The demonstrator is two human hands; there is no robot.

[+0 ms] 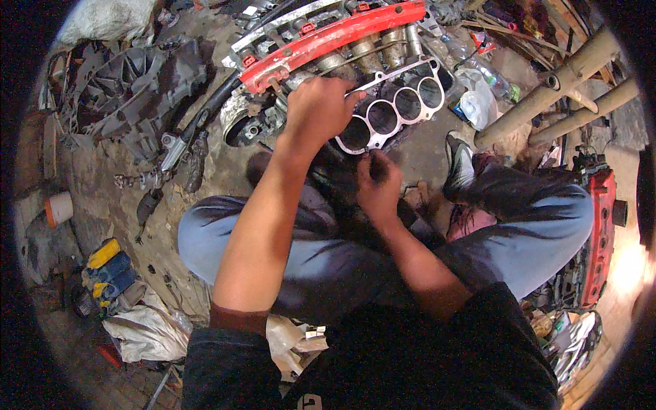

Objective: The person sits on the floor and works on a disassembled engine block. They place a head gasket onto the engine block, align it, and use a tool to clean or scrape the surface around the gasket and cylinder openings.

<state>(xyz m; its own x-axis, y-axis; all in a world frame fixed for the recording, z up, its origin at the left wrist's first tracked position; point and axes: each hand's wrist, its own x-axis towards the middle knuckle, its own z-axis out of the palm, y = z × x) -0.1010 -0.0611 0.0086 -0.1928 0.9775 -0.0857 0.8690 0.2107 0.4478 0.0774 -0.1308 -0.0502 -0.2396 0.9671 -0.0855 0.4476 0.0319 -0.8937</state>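
An engine intake manifold (369, 58) rests on the ground in front of my crossed legs, with a red-painted rail (335, 44) along its far side. Its bright flange (375, 133), with a row of several round ports, faces up toward me. My left hand (322, 109) is closed over the manifold's left end, its thumb by the flange's upper edge; most of its fingertips are hidden. Just below the flange's near edge, my right hand (380, 183) is closed in a pinch. Whatever sits between those fingers is too small or hidden to name.
A large dark metal housing (130, 89) lies at the far left. Tan metal legs (547, 89) stand at the far right, near a plastic bottle (502, 83). Another red engine part (601, 236) is beside my right knee. A whitish sack (147, 328) lies at the lower left.
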